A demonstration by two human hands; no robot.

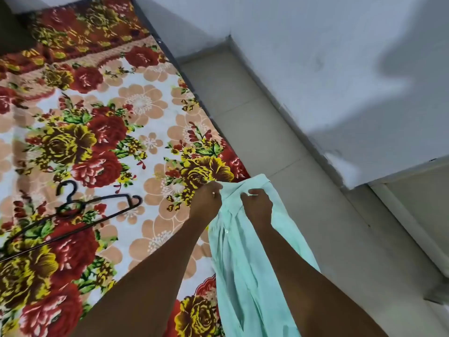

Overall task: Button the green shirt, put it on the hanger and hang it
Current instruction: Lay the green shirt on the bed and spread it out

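At the bed's edge, over the strip of floor by the wall, both hands are up at the shirt's collar end. Left hand [206, 200] is curled, pinching one front edge of the green shirt [245, 251]; right hand [256, 206] is curled too, gripping the other front edge just beside it, knuckles toward me. Hands sit close together, a narrow fold of cloth btwn them.

Shirt hangs down from that grip toward the person's body, long axis running from the hands back along the forearms, draped mostly under the right arm. One white button [227, 231] shows on the placket just below the left hand, so the buttoning looks barely begun or about to start w/ the top ones — a guess; can't see whether any button is done up.

The relation that matters: placket runs straight down from btwn the two hands, so each next button lies nearer the body, left hand closer to the button side.

Hanger [80, 210], black, lies flat on the floral bedspread [136, 122], well apart to the left, hook pointing away from the person; left hand is the nearer one. Nothing lies btwn hand and hanger. Gray floor [279, 147] and pale wall [315, 57] to the right.
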